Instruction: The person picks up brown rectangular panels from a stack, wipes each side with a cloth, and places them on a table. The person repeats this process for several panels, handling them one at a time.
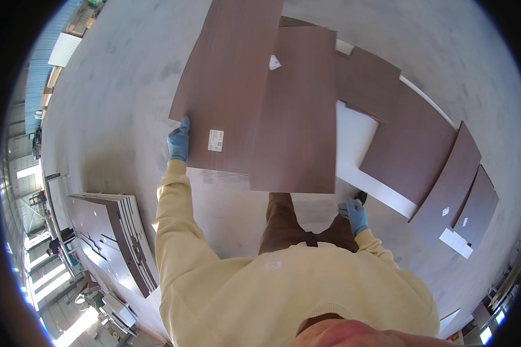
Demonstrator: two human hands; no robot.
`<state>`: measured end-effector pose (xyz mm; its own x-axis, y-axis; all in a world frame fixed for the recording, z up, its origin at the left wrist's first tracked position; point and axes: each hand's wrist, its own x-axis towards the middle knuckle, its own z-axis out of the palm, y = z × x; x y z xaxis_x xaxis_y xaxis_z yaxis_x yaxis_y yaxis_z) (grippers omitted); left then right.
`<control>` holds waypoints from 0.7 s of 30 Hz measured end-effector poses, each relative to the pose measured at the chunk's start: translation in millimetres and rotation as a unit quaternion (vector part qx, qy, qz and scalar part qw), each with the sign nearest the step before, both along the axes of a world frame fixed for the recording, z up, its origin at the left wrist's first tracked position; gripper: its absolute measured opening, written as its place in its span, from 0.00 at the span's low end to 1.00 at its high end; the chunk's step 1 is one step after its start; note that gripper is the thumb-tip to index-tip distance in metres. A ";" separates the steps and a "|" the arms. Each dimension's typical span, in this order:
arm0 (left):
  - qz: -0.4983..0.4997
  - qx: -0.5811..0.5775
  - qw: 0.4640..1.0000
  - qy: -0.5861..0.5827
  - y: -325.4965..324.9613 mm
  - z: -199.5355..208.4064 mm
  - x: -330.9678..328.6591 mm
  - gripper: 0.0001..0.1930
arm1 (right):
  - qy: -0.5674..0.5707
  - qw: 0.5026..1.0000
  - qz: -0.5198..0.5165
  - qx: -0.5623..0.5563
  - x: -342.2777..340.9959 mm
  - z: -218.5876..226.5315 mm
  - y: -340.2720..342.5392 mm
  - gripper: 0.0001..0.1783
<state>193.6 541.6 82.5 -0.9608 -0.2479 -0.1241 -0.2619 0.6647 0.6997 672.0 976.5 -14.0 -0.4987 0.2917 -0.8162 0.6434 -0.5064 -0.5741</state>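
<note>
My left hand [178,143], in a blue glove, grips the left edge of a long brown panel [228,75] near its lower corner. A white label [216,140] is stuck on that panel. A second brown panel [300,121] overlaps its right side, with a small white sticker near where the two meet. My right hand [354,216], gloved the same way, hangs beside my right leg, apart from the panels. Its fingers are curled, and whether they hold something small I cannot make out.
To the right, several brown panels [411,144] and a white panel [353,136] lie overlapping in a row. A stack of panels [111,234] sits on the floor at lower left. Cartons [52,78] stand along the far left wall. Grey concrete floor [127,75] surrounds everything.
</note>
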 end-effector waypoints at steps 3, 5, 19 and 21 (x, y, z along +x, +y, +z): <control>0.025 -0.006 0.996 -0.085 -69.7 -18.0 -64.4 0.36 | -0.096 0.995 0.013 -0.024 -20.8 -25.7 -84.3 0.22; 0.034 -0.005 0.995 -0.094 -103.3 -33.5 -106.9 0.36 | -0.090 0.987 0.125 -0.052 -28.4 -31.7 -127.2 0.22; 0.009 -0.026 0.974 -0.226 -186.7 -183.3 -261.0 0.46 | -0.223 0.966 0.129 0.033 -65.0 -27.8 -188.1 0.26; 0.007 -0.133 0.954 -0.270 -191.8 -200.4 -272.6 0.47 | -0.227 0.962 0.149 0.026 -74.2 -21.0 -191.0 0.24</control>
